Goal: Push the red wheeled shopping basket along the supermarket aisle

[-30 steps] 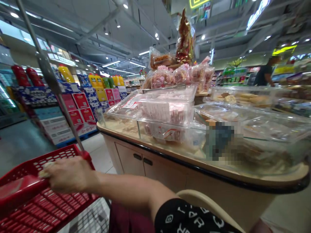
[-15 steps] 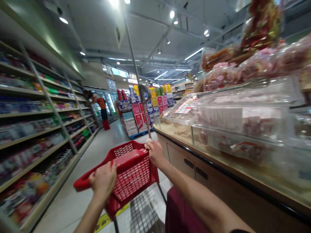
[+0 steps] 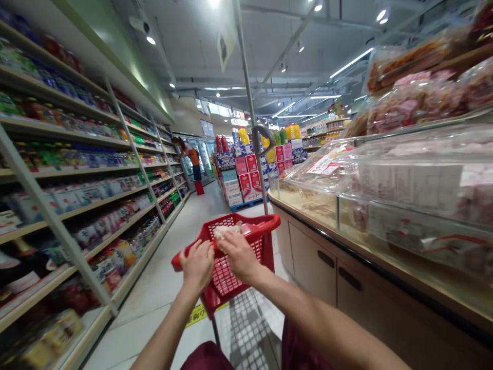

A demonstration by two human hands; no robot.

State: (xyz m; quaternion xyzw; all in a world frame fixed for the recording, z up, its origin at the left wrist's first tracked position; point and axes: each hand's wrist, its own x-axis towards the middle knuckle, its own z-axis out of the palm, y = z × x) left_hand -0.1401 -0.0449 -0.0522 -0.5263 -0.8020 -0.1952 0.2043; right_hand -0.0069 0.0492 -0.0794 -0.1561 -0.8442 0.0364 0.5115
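Note:
A red shopping cart (image 3: pixel 265 254) with a perforated plastic basket stands in front of me. My left hand (image 3: pixel 198 263) is closed over the left part of its red handle (image 3: pixel 269 224). Close beside it, my right hand (image 3: pixel 239 255) lies at the middle of the handle, its fingers bent around a crumpled whitish thing (image 3: pixel 227 230), perhaps tissue or thin plastic. The fingertips are partly hidden, so I cannot tell how firmly that hand also touches the handle. Something pale and reddish shows in the basket behind the fingers.
Stocked shelves (image 3: pixel 84 180) line the left. On the right runs a wooden counter (image 3: pixel 311 246) with clear covers over packaged food. Ahead stand stacked boxes (image 3: pixel 248 174) on a blue pallet, a metal pole (image 3: pixel 250 87), and a person in orange (image 3: pixel 193 156) by the far shelves.
My right hand has slid left from the handle's right end to its middle, beside my left hand, bringing the whitish thing along. The view has turned left, and the cart appears farther right.

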